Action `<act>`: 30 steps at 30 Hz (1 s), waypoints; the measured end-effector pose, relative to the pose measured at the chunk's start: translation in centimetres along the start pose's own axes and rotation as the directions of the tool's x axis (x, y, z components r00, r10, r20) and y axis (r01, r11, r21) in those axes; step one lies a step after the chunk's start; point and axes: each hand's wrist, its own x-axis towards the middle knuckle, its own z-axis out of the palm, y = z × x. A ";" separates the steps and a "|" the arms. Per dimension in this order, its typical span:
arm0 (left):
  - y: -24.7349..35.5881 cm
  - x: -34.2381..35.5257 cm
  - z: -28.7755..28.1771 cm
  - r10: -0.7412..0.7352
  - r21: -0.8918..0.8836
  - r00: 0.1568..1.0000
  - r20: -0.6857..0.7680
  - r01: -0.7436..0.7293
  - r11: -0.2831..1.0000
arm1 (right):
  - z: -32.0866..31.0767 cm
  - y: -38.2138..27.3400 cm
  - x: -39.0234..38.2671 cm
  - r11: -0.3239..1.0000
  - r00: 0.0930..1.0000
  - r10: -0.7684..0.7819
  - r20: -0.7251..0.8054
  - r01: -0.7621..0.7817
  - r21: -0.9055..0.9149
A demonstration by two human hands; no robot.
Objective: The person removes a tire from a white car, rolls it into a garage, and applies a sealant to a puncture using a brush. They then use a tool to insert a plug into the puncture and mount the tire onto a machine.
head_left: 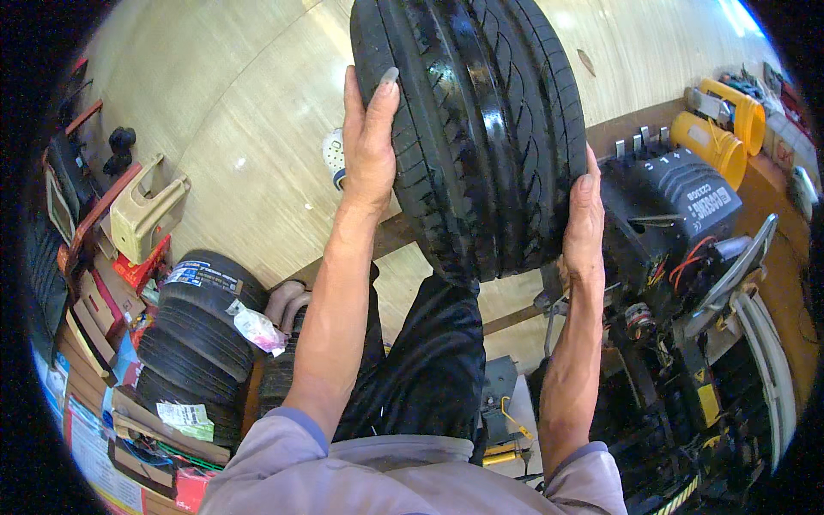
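At upper centre, the top edge cuts off the car tire [481, 129], which hides most fingers of the right hand [584, 221]. The left hand [371, 154] covers part of a white perforated clog [332, 154]. A dark object [122, 146], upper left, is too indistinct to name.

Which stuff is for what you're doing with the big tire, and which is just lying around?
In use:
big tire, held between both hands
left hand
right hand

Probably just lying about:
beige stool
stacked tires
yellow buckets
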 end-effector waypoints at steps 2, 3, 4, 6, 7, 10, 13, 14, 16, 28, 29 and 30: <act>-0.5 0.5 -0.3 0.008 -0.008 0.999 0.033 -0.008 1.000 | -0.2 0.1 -0.5 0.999 0.999 0.040 0.007 -0.040 -0.003; -0.8 0.8 -0.6 0.012 -0.011 0.999 0.049 -0.011 1.000 | -0.1 -0.1 -0.6 0.998 0.998 0.059 0.014 -0.058 -0.003; -1.1 1.0 -0.9 0.016 -0.013 0.998 0.063 -0.015 1.000 | 0.1 -0.1 -0.8 0.998 0.998 0.065 0.011 -0.065 0.010; -1.4 0.9 -0.8 0.008 0.000 0.997 0.078 -0.008 1.000 | 0.3 -0.1 -1.3 0.997 0.997 0.070 -0.014 -0.069 0.045; -1.5 0.9 -0.7 0.013 0.004 0.996 0.091 -0.014 1.000 | 0.6 -0.1 -1.6 0.996 0.997 0.066 -0.030 -0.064 0.069; -1.5 0.8 -0.4 0.016 -0.005 0.993 0.118 -0.015 1.000 | 0.6 0.1 -2.1 0.993 0.996 0.030 -0.079 -0.021 0.116; -1.1 0.4 0.1 -0.004 0.004 0.992 0.128 0.004 1.000 | 0.5 0.9 -2.3 0.991 0.994 -0.005 -0.109 0.020 0.135; -1.0 0.4 0.1 0.006 0.010 0.991 0.133 -0.008 1.000 | 0.6 0.9 -2.4 0.991 0.993 -0.004 -0.114 0.019 0.133; -1.0 0.1 0.4 0.029 0.025 0.994 0.103 -0.031 0.999 | 0.7 0.9 -2.6 0.993 0.992 0.004 -0.123 0.010 0.117; 0.5 3.3 1.7 -0.018 0.073 0.996 0.087 0.012 0.997 | 2.0 -0.3 -2.9 0.985 0.977 0.143 -0.160 -0.124 0.120; 0.2 4.6 1.8 -0.029 0.093 0.986 0.166 0.013 0.996 | 2.0 0.1 -2.7 0.990 0.971 0.122 -0.207 -0.103 0.100; 0.3 6.3 1.5 -0.038 0.121 0.970 0.239 0.009 0.993 | 2.5 0.6 -2.1 0.993 0.964 0.100 -0.246 -0.080 0.088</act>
